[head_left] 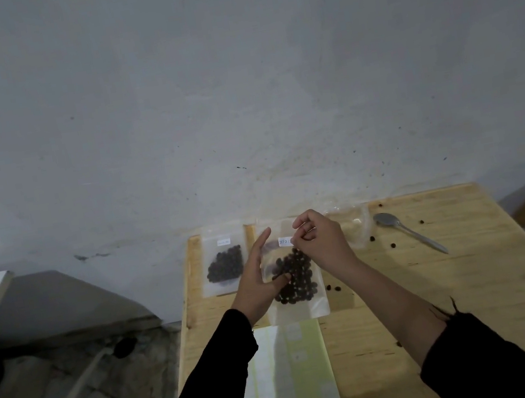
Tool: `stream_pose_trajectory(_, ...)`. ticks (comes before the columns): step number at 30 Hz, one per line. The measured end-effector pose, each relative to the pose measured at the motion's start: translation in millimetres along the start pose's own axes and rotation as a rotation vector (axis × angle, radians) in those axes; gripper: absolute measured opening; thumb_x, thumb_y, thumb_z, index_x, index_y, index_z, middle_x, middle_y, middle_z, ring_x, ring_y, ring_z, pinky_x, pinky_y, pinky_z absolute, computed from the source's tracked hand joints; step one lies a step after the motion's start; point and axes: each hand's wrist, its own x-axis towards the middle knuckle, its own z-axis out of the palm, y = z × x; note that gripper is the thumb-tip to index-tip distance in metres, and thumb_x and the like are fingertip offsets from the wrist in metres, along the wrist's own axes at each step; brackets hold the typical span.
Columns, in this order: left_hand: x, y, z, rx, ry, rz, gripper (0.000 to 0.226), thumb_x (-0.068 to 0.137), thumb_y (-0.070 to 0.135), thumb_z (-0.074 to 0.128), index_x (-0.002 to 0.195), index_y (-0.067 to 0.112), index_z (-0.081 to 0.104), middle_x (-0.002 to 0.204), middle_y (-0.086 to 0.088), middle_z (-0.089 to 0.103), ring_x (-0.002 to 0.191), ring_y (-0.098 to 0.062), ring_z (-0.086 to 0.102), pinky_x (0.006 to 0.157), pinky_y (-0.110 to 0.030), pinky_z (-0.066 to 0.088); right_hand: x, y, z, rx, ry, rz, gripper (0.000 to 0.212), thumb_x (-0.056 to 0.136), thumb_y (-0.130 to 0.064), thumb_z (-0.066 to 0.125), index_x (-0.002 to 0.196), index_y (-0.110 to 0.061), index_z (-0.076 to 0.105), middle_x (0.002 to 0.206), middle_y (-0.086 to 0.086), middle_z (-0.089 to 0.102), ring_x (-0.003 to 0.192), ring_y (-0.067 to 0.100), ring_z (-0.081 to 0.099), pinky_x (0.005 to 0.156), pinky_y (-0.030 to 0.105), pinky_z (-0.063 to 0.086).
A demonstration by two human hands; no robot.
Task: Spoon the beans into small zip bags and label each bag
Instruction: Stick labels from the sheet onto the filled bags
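A small clear zip bag (pixel 301 307) of dark beans lies flat on the wooden table (pixel 443 290). My left hand (pixel 255 280) rests open on its left side, thumb on the beans. My right hand (pixel 322 241) pinches a small white label (pixel 285 241) at the bag's top. A second labelled bag of beans (pixel 225 264) lies to the left. A metal spoon (pixel 405 232) lies at the right, empty.
A pale green label sheet (pixel 285 386) lies near the front edge. Crumpled empty clear bags (pixel 354 228) sit behind my right hand. Several loose beans (pixel 333 288) are scattered on the table. The wall stands right behind; the floor drops off at the left.
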Motion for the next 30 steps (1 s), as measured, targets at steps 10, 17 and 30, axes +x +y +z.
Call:
stream_pose_trajectory(10, -2.3, 3.7, 3.1, 0.042, -0.020, 0.005, 0.081, 0.081, -0.005, 0.062, 0.141, 0.039, 0.030, 0.148, 0.017, 0.030, 0.137, 0.001, 0.023, 0.108, -0.023, 0.022, -3.2, 0.5, 1.4, -0.075, 0.004, -0.002, 0.018, 0.078, -0.004, 0.069, 0.086, -0.014, 0.057, 0.072, -0.003, 0.059, 0.065, 0.005, 0.056, 0.062, 0.011, 0.048)
stream_pose_trajectory(17, -3.0, -1.6, -3.8, 0.021, 0.001, 0.004, 0.079, 0.082, -0.005, 0.061, 0.141, 0.039, 0.032, 0.149, 0.017, 0.031, 0.138, 0.002, 0.023, 0.112, -0.029, 0.023, 3.1, 9.7, 2.5, -0.265, 0.064, 0.124, 0.041, 0.068, -0.039, 0.079, 0.095, -0.022, 0.054, 0.098, -0.005, 0.057, 0.091, 0.013, 0.056, 0.079, 0.034, 0.049)
stream_pose_trajectory(30, 17.4, -24.6, -31.5, 0.062, 0.067, -0.061, 0.059, 0.083, -0.005, 0.060, 0.127, 0.033, 0.051, 0.132, 0.010, 0.051, 0.123, 0.001, 0.044, 0.097, -0.011, 0.036, 7.5, 18.7, 34.5, 0.249, -0.005, 0.335, 0.044, 0.081, -0.006, 0.068, 0.111, -0.019, 0.038, 0.102, 0.003, 0.057, 0.093, 0.017, 0.058, 0.080, 0.040, 0.055)
